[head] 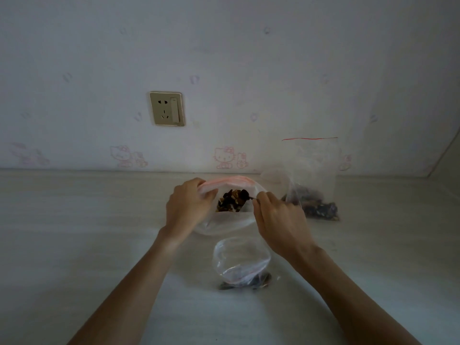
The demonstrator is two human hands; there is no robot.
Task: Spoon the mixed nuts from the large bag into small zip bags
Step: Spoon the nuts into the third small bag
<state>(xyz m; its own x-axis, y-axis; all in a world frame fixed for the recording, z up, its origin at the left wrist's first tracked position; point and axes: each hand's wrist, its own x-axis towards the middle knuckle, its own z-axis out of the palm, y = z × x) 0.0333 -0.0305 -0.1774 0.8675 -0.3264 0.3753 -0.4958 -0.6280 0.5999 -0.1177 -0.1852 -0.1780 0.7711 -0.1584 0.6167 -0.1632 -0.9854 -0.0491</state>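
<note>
Dim, flat, bluish light with no clear source; soft faint shadows lie under the clear plastic zip bags on the pale wood-grain table. Detail is soft and grainy, with wide-angle bending at the edges

A pale, faintly wood-grained table runs back to a white wall papered with faded pink cartoon-cat figures, a beige socket plate with a switch set above the table's far edge, all in dim, even light.
</note>
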